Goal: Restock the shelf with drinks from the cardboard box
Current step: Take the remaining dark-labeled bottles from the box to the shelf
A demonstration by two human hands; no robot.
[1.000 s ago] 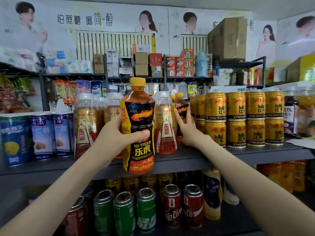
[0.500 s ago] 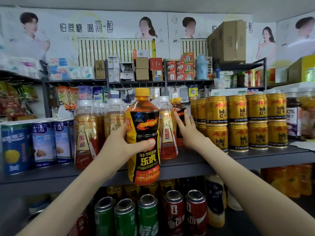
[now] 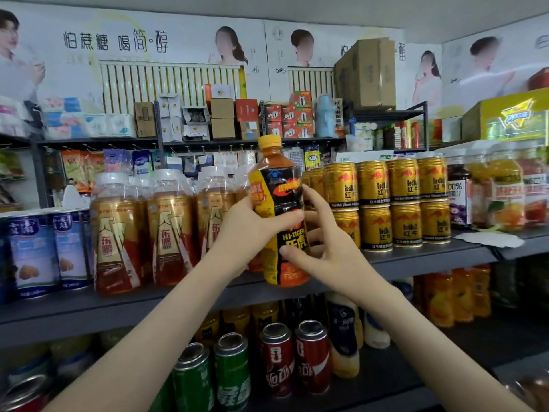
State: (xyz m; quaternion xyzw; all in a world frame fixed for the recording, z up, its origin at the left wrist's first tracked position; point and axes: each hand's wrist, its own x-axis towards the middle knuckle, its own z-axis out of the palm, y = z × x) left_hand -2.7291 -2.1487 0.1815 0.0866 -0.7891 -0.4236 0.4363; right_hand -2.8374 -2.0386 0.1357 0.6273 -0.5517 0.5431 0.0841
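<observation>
**Step in hand: placing one drink on the shelf.**

1. Position of the item. The Hi-Tiger bottle (image 3: pixel 277 215), orange cap up and close to upright, is held in front of the middle shelf (image 3: pixel 416 260). It stands between the row of white-capped bottles (image 3: pixel 169 230) on its left and the stacked gold cans (image 3: pixel 374 203) on its right. Its base sits level with the shelf's front edge. Whether the base touches the shelf cannot be told from here.

2. State of the hands. The left hand (image 3: pixel 252 230) grips the bottle at mid-body, fingers curled round the back and thumb laid across the front of the label. The right hand (image 3: pixel 323 248) is on the bottle's lower right side. Its thumb rests on the lower label and its fingers (image 3: pixel 310 194) are spread and only partly curled round the side. It appears to steady the bottle more than carry it.

3. Next move, as a judgement. The bottle needs to go straight back into the gap between the two product rows, then down until the base sits flat. The gap itself is hidden behind the bottle and both hands, so its depth is unknown. Clearance looks tight on both sides. The stacked cans are the likelier thing to be knocked, so the bottle should be kept vertical and released only once seated.
</observation>
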